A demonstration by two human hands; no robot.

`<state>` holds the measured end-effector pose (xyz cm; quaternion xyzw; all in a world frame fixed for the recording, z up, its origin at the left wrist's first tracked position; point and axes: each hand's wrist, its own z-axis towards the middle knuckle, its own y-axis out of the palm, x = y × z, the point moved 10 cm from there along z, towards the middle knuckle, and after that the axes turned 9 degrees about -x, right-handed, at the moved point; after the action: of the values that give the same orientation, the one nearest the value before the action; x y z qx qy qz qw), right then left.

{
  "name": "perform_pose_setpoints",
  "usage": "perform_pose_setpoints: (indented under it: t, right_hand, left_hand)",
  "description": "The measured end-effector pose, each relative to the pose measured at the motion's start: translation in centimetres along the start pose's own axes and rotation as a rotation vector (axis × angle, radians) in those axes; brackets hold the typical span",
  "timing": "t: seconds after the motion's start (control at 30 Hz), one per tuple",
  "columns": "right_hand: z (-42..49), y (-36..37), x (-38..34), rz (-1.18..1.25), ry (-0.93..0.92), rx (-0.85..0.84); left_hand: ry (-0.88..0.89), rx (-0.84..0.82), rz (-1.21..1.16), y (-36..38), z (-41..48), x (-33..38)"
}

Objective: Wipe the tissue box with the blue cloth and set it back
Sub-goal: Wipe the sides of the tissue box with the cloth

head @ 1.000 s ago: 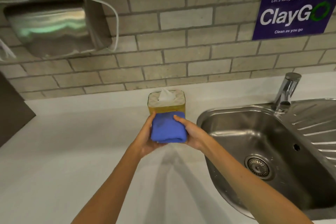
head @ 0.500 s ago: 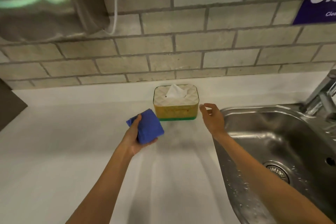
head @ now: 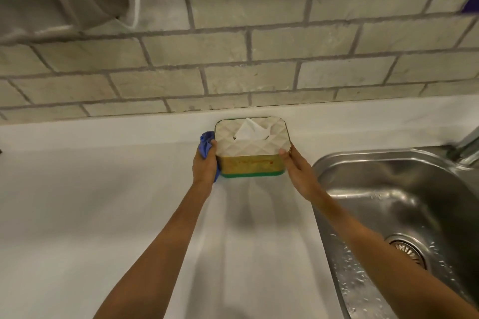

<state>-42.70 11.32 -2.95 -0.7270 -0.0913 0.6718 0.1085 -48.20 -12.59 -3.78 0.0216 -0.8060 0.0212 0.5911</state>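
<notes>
The rectangular tissue box [head: 251,153], w/ quilted cream lid, yellow sides and a green base strip, sits on the white worktop [head: 103,215] near the back edge, below the brick-tile wall [head: 259,59] and just left of the steel sink [head: 388,215]. The left hand [head: 205,163] is closed round the bunched blue cloth [head: 206,141] and pressed to the box's left end; the right hand [head: 295,167] cups the right end, thumb on the lid corner. Looks light and fairly stiff, prob. plastic, so the 2 short ends are the place to grip; the smooth sides could slip, and the white tissue [head: 250,132] poking out would crumple if pressed. Compared w/ 0.5 s ago: both hands were off the box then, the cloth held clear in front of it; now both are on it.
</notes>
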Motion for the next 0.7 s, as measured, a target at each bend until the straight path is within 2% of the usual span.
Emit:
perform_pose_setpoints:
  t: [0.3,0.53,0.7]
  right_hand:
    - [-4.1,-0.8,-0.6,0.105,-0.037,0.119]
    - [-9.6,-1.5,-1.0,-0.03,0.137,0.158]
    - [-12.4,-1.7,-2.4,-0.065,0.199,0.14]
  left_hand:
    - [0.098,-0.071,0.104,0.1,-4.1,0.1]
    - [0.067,-0.064,0.138,-1.7,-9.9,-0.6]
    - [0.143,-0.022,0.266,-2.7,-13.5,0.7]
